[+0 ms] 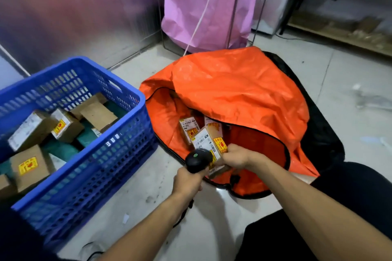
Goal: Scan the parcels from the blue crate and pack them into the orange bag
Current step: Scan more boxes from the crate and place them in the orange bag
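Parcel: small stiff carton, likely light | right hand grips its edges over orange bag | left hand wrapped around scanner | keep label face clear

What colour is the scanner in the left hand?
Black, with a small green dot on top: scanner, left hand, head view.

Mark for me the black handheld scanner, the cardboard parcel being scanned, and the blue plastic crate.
Black handheld scanner (198, 160): head view, top of its rounded head.
Cardboard parcel with white label and yellow sticker (204, 141): head view, on the white label.
Blue plastic crate (127, 133): head view, on its perforated right wall.
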A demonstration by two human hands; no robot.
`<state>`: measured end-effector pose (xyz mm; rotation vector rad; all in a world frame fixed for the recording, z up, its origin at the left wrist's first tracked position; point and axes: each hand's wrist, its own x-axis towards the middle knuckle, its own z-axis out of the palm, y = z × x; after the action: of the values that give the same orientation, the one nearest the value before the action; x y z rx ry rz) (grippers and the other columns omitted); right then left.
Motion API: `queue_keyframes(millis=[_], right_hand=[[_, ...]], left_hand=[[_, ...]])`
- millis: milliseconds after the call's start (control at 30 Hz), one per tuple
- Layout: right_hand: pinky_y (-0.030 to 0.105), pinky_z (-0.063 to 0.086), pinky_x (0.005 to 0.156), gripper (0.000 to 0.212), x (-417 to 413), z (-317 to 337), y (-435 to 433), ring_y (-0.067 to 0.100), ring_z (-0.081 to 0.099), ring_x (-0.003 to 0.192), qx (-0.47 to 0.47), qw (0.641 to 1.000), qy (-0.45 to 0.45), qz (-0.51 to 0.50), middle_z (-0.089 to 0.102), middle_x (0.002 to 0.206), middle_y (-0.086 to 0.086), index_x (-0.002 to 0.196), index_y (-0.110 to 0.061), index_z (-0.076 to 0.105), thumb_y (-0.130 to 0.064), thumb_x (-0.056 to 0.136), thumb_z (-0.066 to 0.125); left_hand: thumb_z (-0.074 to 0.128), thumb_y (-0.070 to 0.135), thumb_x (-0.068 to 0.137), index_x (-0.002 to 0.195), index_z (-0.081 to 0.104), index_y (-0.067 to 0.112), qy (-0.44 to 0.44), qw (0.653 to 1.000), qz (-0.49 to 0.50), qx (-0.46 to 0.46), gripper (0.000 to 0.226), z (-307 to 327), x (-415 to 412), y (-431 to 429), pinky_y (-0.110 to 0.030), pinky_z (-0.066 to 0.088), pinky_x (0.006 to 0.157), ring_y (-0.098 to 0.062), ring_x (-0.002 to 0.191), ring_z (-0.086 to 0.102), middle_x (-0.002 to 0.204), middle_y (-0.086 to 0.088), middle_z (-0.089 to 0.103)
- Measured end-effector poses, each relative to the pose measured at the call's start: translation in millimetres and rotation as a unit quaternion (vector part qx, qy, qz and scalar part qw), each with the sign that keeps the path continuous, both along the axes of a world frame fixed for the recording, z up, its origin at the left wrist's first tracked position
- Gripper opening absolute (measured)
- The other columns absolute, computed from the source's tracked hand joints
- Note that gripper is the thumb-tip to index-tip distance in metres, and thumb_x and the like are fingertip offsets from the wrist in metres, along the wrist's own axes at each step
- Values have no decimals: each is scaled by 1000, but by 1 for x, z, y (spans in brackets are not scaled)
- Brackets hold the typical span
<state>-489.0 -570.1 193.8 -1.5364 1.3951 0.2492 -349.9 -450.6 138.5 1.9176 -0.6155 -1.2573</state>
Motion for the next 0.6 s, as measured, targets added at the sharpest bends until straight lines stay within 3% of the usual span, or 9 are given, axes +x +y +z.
queue_keyframes(millis=[67, 167, 267, 367, 533, 600], right_hand=[[24, 53, 53, 16, -2, -13, -6, 15, 67, 59, 24, 993, -38, -105, 69, 78, 5, 100, -7, 68, -18, 90, 70], [37, 61, 70, 24, -4, -39, 3, 23, 73, 85, 115, 952, -126, -253, 75, 99, 11, 117, -9, 64, -21, 97, 65], [41, 64, 74, 24, -10, -74, 21, 28, 72, 101, 146, 908, -158, -358, 72, 114, 15, 121, -15, 61, -25, 99, 63], [36, 63, 70, 14, -15, -96, 30, 27, 72, 101, 147, 872, -189, -428, 73, 110, 13, 112, -19, 63, -21, 99, 60], [43, 57, 93, 10, -30, -118, 8, 27, 66, 102, 110, 807, -214, -539, 69, 106, 16, 105, -17, 63, -18, 100, 55], [46, 57, 93, 8, -33, -121, -6, 30, 66, 98, 101, 786, -213, -571, 68, 105, 19, 103, -15, 62, -17, 100, 55]], left_hand=[[81, 38, 82, 89, 72, 20, -30, 999, 13, -5, 21, -8, 1, -16, -30, 53, 63, -20, 52, 67, 68, -7, 74], [81, 37, 83, 86, 74, 16, -32, 999, 18, 12, 22, -23, 2, -39, -27, 49, 59, -19, 47, 63, 61, -7, 71], [80, 32, 81, 84, 77, 10, -16, 999, -5, 44, 23, -48, -2, -48, -27, 46, 58, -20, 46, 60, 53, -7, 65], [81, 30, 82, 82, 77, 11, -14, 998, -23, 60, 19, -69, -11, -50, -29, 48, 58, -21, 47, 61, 53, -5, 65], [83, 42, 78, 88, 78, 15, 4, 998, -36, 51, 29, -87, -38, -77, -35, 57, 66, -25, 64, 71, 70, -4, 75], [81, 38, 84, 84, 76, 13, 26, 998, -28, 58, 25, -89, -47, -93, -33, 54, 62, -24, 58, 67, 66, -6, 73]])
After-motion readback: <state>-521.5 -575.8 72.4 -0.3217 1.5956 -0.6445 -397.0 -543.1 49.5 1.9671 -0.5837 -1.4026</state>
